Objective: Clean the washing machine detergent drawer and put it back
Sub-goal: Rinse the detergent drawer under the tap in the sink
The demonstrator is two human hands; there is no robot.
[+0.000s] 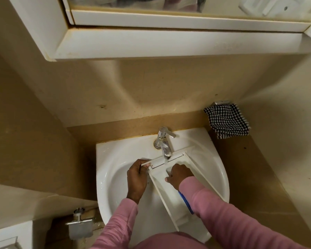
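The white detergent drawer (pixel 171 200) lies slanted across the white sink (pixel 115 169), its front panel up under the chrome tap (pixel 164 141). A thin stream of water runs from the spout into the drawer. My left hand (pixel 137 178) grips the left end of the drawer's front panel. My right hand (pixel 179 175) is inside the front compartment with fingers curled down; what they hold is hidden. A blue part (pixel 186 203) of the drawer shows beside my right sleeve.
A black-and-white checked cloth (pixel 227 121) hangs on a wall holder right of the sink. A white mirror cabinet (pixel 151 33) juts out overhead. A metal paper holder (pixel 80 225) is mounted low on the left.
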